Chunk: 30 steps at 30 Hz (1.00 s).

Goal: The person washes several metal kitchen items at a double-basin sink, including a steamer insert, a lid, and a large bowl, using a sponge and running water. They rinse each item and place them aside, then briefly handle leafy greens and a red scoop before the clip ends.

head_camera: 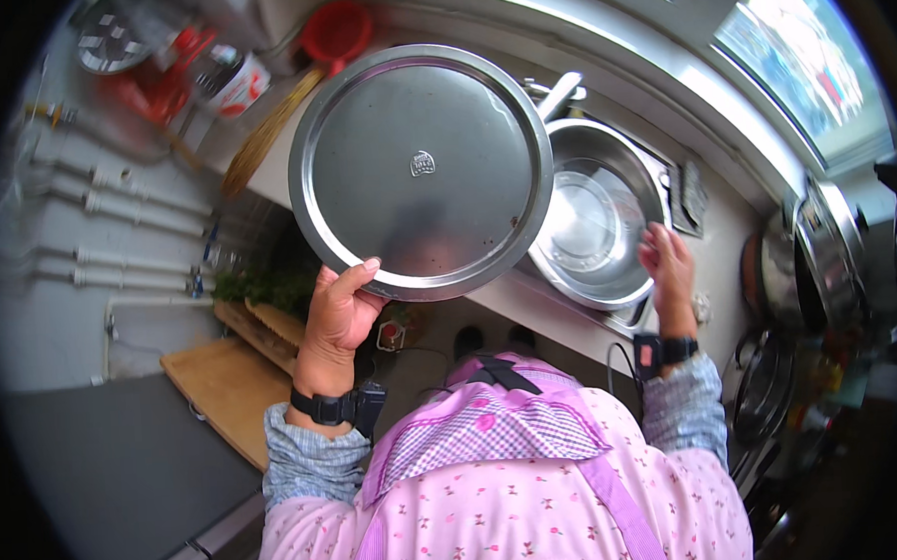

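My left hand (344, 307) grips the near rim of a round metal tray (423, 221), thumb on the face towards me and fingers hidden behind. The tray is raised above the counter edge; a stamped mark sits near its middle and several small dark specks dot its lower right. Partly behind it, a stainless steel basin (616, 160) with clear water sits in the sink (634, 313). My right hand (667, 267) is over the basin's right rim, fingers loosely curled and somewhat blurred. No object shows in it, and whether it touches the rim is unclear.
Behind the basin stands a faucet (560, 95). A straw whisk (273, 134) and a red plastic ladle (336, 33) lie at the back left. Metal pots (830, 256) stand at the right. At lower left, a wooden board (221, 395) rests by a grey surface (127, 474).
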Tool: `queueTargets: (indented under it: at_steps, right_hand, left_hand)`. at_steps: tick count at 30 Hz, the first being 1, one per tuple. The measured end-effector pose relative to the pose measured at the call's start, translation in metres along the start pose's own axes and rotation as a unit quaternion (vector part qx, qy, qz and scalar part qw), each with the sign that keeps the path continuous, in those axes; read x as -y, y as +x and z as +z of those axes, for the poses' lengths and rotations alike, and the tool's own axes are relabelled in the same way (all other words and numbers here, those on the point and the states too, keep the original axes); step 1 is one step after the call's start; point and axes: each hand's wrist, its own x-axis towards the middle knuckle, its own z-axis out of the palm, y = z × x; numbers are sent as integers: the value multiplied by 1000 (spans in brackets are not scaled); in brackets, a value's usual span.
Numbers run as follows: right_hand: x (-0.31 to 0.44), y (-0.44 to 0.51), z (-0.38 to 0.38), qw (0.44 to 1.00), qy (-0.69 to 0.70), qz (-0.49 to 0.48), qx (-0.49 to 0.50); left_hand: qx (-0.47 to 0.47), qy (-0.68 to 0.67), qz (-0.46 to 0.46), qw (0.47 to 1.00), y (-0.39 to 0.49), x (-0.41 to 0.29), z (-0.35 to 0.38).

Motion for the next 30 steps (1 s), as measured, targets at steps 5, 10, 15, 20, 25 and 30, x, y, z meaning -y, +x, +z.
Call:
queueTargets:
  at_steps: [5,10,15,20,25,30]
  right_hand:
    - [-36,44,20,996,81,39,29]
    - [-89,78,19,975,-125,185,-8]
    - [-118,110,10,934,-302,-80,-174]
    - [-105,83,47,915,285,279,-58]
    - [-40,11,127,974,-2,-222,51]
    - [-37,-10,125,892,-226,-388,44]
  left_hand:
    - [12,98,-3,995,31,52,76]
    - [-36,343,57,937,59,108,98]
    - [-69,422,63,902,67,136,108]
    - [-85,419,54,902,68,156,120]
    - [42,263,53,962,77,164,131]
    - [-1,174,-6,985,68,161,132]
